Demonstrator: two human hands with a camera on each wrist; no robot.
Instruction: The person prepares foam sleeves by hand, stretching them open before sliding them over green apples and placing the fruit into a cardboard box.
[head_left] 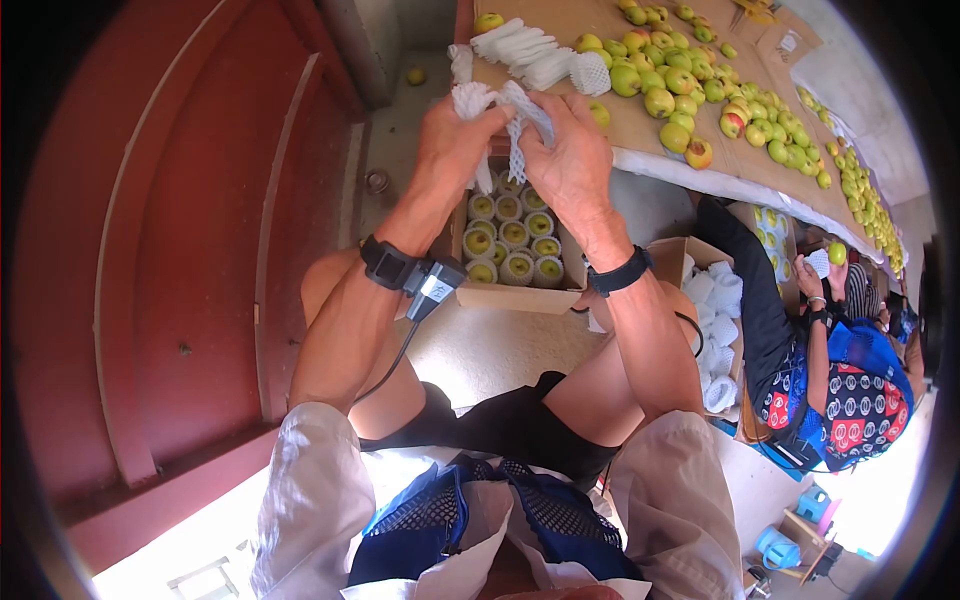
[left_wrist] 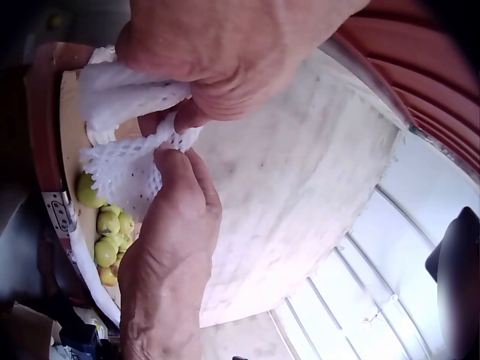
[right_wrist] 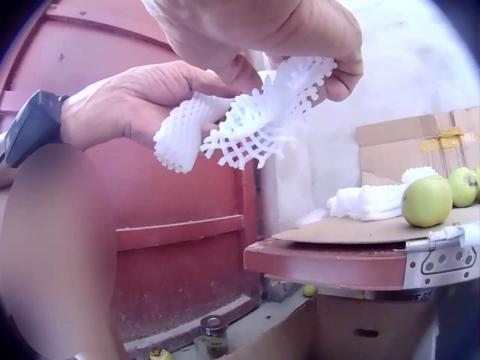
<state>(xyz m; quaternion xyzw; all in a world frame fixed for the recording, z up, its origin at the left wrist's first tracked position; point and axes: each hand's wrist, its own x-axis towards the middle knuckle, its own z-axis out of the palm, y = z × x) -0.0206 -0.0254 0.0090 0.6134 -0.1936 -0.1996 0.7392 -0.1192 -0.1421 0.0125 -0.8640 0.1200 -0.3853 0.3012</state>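
Both hands are raised close together over an open carton of apples [head_left: 513, 235]. My left hand [head_left: 452, 148] grips a white foam net sleeve [right_wrist: 182, 135], which hangs out past the fingers. Beside it, my right hand [head_left: 573, 160] pinches another stretch of white foam netting [right_wrist: 247, 124] between thumb and fingers; its latticed edge is spread open. In the left wrist view the fingertips of both hands meet at the netting [left_wrist: 131, 169]. No apple shows inside the foam.
A cardboard-covered table [head_left: 645, 160] bears loose green apples [head_left: 660, 75] and a pile of flat foam sleeves [head_left: 525, 50]. Right of the knees stands a box of foam-wrapped fruit [head_left: 715, 320]. Another person [head_left: 840, 390] sits at right. A red door [head_left: 190, 220] lies left; a jar [right_wrist: 214, 334] stands low.
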